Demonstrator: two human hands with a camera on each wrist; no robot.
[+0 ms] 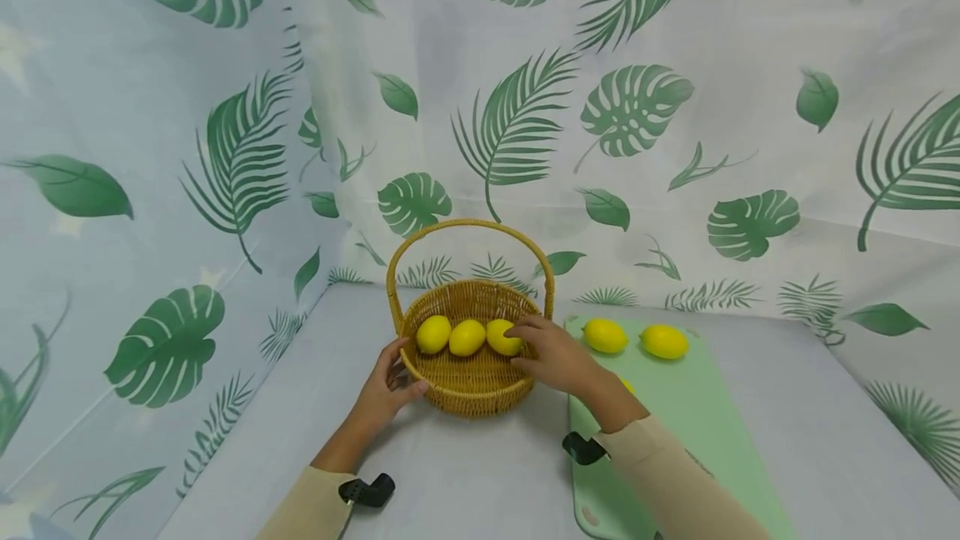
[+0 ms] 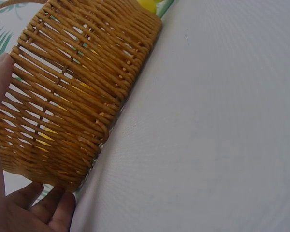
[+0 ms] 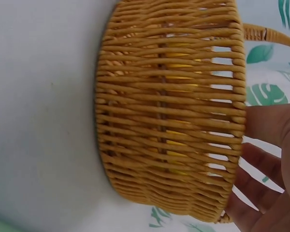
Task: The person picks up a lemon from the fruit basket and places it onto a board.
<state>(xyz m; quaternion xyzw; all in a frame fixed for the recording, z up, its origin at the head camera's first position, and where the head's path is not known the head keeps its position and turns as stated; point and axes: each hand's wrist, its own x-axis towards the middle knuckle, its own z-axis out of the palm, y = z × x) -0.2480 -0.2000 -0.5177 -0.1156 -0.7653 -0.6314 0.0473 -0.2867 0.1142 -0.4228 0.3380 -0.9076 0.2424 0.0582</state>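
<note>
A round wicker basket (image 1: 468,377) with a tall arched handle stands on the table. Inside, three lemons lie in a row: a left lemon (image 1: 433,334), a middle lemon (image 1: 467,338) and a right lemon (image 1: 501,337). My left hand (image 1: 384,394) grips the basket's left side, thumb near the front rim; the left wrist view shows its fingers (image 2: 53,205) against the wickerwork. Reaching over the right rim, my right hand (image 1: 561,355) holds the right lemon between fingers and thumb. In the right wrist view the basket wall hides most of the lemons.
To the right of the basket lies a pale green cutting board (image 1: 675,423). Near its far edge sit two lemons, one left (image 1: 605,336) and one right (image 1: 664,342). Another lemon (image 1: 628,387) is mostly hidden behind my right wrist. Leaf-patterned curtains (image 1: 525,148) rise behind the table.
</note>
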